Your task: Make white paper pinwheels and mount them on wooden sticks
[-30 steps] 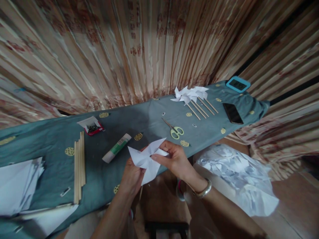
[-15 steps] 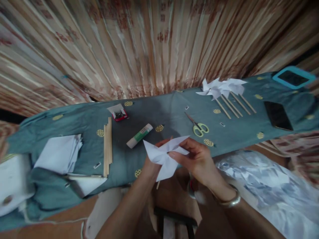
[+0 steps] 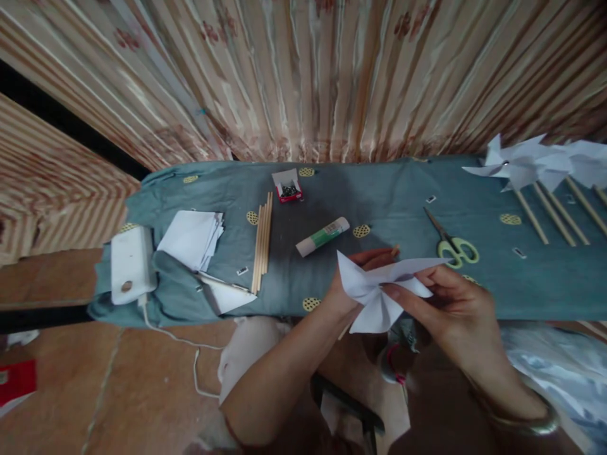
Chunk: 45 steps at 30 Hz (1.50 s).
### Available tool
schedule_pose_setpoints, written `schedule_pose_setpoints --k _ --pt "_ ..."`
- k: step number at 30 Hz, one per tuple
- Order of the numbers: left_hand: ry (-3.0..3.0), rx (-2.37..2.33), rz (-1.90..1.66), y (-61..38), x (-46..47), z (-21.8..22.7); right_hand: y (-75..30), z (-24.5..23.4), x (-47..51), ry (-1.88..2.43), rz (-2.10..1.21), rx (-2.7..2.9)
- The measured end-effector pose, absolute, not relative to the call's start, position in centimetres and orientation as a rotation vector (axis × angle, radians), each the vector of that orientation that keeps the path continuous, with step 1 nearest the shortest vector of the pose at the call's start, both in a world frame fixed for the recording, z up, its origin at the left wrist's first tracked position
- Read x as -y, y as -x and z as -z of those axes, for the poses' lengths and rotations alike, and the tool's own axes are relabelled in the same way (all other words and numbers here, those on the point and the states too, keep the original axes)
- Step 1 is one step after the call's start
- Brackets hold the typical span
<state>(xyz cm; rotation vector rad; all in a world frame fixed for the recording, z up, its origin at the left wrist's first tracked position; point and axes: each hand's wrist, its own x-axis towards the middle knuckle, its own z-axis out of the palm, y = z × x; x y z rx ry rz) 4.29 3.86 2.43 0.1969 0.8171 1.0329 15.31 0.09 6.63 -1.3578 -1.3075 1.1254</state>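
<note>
A white paper pinwheel (image 3: 377,303) is between my hands, just off the table's front edge. My left hand (image 3: 348,284) is closed behind it around its wooden stick, whose ends peek out above and below the fingers. With the thumb at the pinwheel's centre and the fingers at its right blade, my right hand (image 3: 453,306) grips the paper. The centre is partly covered by that thumb. Beyond my hands lie a glue stick (image 3: 323,236) and green-handled scissors (image 3: 453,245). A small red box (image 3: 288,188) of dark metal pins stands open farther back.
Several finished pinwheels (image 3: 521,161) lie at the right on the green cloth (image 3: 379,196). To the left are wooden sticks (image 3: 262,246), stacked white paper (image 3: 190,237), a pencil (image 3: 225,283) on a paper sheet, and a white power strip (image 3: 131,262) with a cord. A curtain (image 3: 303,82) hangs behind.
The view has swung left, so table items appear farther right. Both hands keep hold of the pinwheel, which is tilted slightly differently. The phone and blue-rimmed item have left the view.
</note>
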Motion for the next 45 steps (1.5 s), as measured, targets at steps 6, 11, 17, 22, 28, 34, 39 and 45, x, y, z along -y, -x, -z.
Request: schedule_pose_setpoints --k 6,11,17,22,28,34,39,45 --pt "-0.198 -0.754 -1.067 -4.1 -3.6 -2.5 -15.0 -6.7 -0.3 1.350 -1.102 1.326" --pt "-0.199 -0.708 -1.086 -4.0 -3.4 -2.9 -15.0 -6.6 -0.3 1.350 -1.049 1.357" --pt "-0.181 -0.674 -1.105 -4.0 -3.3 -3.4 -14.9 -6.7 -0.4 1.351 -1.050 1.356" --pt "-0.162 -0.679 -1.091 -3.9 -3.3 -3.9 -14.9 -6.6 -0.4 1.354 -1.046 1.350" --pt "-0.178 -0.708 -1.091 -4.0 -3.3 -3.5 -15.2 -6.3 -0.3 1.364 -1.034 1.360" --pt "-0.155 -0.713 -1.107 -4.1 -3.3 -3.4 -15.0 -5.9 -0.3 1.372 -0.945 1.412" --pt "-0.121 -0.739 -1.120 -4.1 -3.6 -4.0 -15.0 -5.6 -0.2 1.367 -0.891 1.479" --pt "-0.187 -0.818 -1.104 -3.9 -3.8 -4.8 -15.5 -6.0 0.3 1.357 -0.798 1.552"
